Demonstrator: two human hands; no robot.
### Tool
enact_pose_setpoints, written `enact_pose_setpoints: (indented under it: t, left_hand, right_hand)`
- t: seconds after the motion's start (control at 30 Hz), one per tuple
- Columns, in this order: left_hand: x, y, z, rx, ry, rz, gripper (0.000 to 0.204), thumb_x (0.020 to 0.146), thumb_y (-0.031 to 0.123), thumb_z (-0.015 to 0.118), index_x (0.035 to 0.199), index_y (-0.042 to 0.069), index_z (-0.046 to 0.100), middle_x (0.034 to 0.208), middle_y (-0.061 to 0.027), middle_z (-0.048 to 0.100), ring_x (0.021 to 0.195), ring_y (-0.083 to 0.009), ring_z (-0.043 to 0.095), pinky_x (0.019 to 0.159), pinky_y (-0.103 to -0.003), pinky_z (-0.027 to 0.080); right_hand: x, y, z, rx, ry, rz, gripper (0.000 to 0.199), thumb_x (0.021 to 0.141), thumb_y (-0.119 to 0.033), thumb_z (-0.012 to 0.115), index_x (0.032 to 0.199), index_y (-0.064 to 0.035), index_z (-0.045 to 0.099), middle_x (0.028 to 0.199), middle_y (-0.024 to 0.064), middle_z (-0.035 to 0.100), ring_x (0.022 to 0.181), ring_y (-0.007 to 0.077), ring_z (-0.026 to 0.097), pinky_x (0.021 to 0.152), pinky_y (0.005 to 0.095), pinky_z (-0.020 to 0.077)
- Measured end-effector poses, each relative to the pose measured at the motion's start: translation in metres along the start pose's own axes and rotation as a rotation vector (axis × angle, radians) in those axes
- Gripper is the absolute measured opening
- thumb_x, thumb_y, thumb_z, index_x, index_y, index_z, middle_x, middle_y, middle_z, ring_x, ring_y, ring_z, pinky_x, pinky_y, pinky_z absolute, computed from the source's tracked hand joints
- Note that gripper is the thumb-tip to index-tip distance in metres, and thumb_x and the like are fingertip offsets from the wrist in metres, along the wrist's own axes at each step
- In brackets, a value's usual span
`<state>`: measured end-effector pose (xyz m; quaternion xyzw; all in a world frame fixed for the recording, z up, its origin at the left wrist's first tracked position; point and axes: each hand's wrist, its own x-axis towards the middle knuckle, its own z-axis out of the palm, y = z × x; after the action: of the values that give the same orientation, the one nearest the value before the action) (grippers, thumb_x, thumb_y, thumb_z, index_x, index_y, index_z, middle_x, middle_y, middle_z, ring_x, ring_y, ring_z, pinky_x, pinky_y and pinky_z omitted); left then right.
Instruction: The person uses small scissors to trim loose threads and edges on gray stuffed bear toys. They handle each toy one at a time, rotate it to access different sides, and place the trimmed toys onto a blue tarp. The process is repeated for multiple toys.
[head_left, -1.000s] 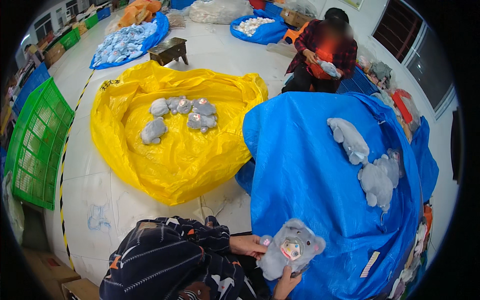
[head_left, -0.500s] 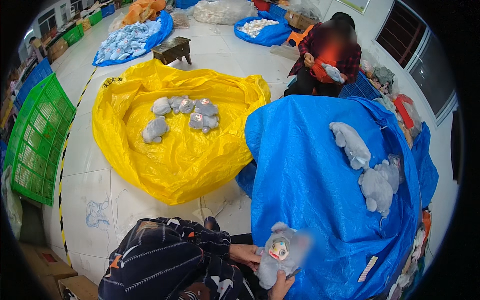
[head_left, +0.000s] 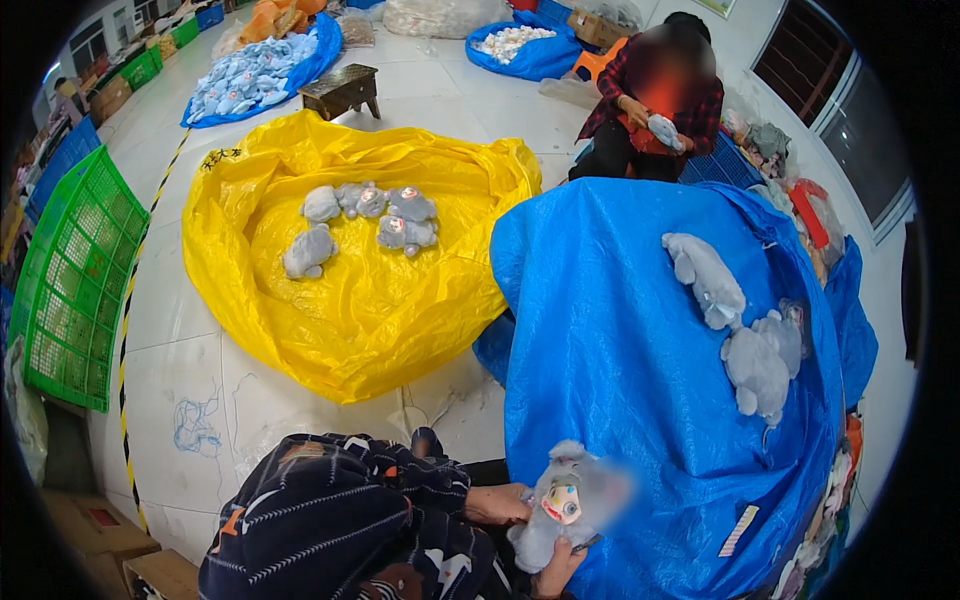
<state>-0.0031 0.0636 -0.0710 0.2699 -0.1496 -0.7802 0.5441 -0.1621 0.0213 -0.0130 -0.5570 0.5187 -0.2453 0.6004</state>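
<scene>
hands (head_left: pixel 497 503) hold one grey plush toy (head_left: pixel 572 500); two more, seemingly, on blue sheet (head_left: pixel 610 330).

I see an evenly, brightly lit room with soft, faint shadows. Glare sheens the yellow sheet (head_left: pixel 370 290). Beyond it, straight floor lines bend toward a black circular rim. Below-right of it, the grey plush toy (head_left: pixel 572 502) is motion-blurred.

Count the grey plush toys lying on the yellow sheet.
5 on the yellow sheet: one at upper left, one beside it, one at upper right, one below that, one at lower left. Folds may hide others.
</scene>
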Motion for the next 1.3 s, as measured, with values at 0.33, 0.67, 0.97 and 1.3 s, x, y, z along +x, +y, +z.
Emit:
enact_pose_setpoints:
  t: [0.33,0.67,0.97,1.3]
  left_hand:
    - [-0.010,0.013,-0.010,-0.185,-0.016,0.018,0.021,0.081,0.010,0.058,0.101,0.003,0.056,0.093,-0.0015,0.060,0.085,-0.0101,0.056,0.077,-0.025,0.045]
    - [-0.004,0.018,-0.003,-0.133,0.017,-0.080,0.041,0.079,0.013,0.062,0.117,0.004,0.047,0.106,-0.0039,0.056,0.092,-0.0105,0.054,0.076,-0.023,0.044]
    - [-0.011,0.016,-0.005,-0.059,-0.059,0.125,0.053,0.077,0.011,0.064,0.123,0.001,0.041,0.114,-0.0071,0.054,0.103,-0.0153,0.052,0.086,-0.028,0.044]
    - [-0.008,0.026,-0.015,0.394,0.181,0.046,0.040,0.077,0.004,0.064,0.114,0.001,0.050,0.109,-0.0061,0.056,0.097,-0.0143,0.053,0.085,-0.030,0.043]
  right_hand:
    - [0.022,0.019,-0.019,0.251,0.161,-0.226,0.042,0.078,-0.016,0.054,0.111,0.0071,0.042,0.103,0.0150,0.052,0.086,0.0214,0.053,0.075,0.0335,0.0445]
    - [0.020,0.016,-0.023,0.042,0.123,-0.285,0.033,0.080,-0.011,0.053,0.106,0.0069,0.044,0.098,0.0117,0.053,0.081,0.0167,0.051,0.072,0.0294,0.0428]
    - [0.022,0.016,-0.015,0.047,0.108,-0.259,0.032,0.081,-0.009,0.053,0.107,0.0080,0.046,0.099,0.0105,0.054,0.085,0.0161,0.050,0.075,0.0282,0.0414]
    - [0.031,0.007,-0.012,-0.187,0.123,-0.330,0.034,0.077,-0.006,0.060,0.107,0.0048,0.051,0.094,0.0115,0.060,0.084,0.0137,0.055,0.074,0.0277,0.0442]
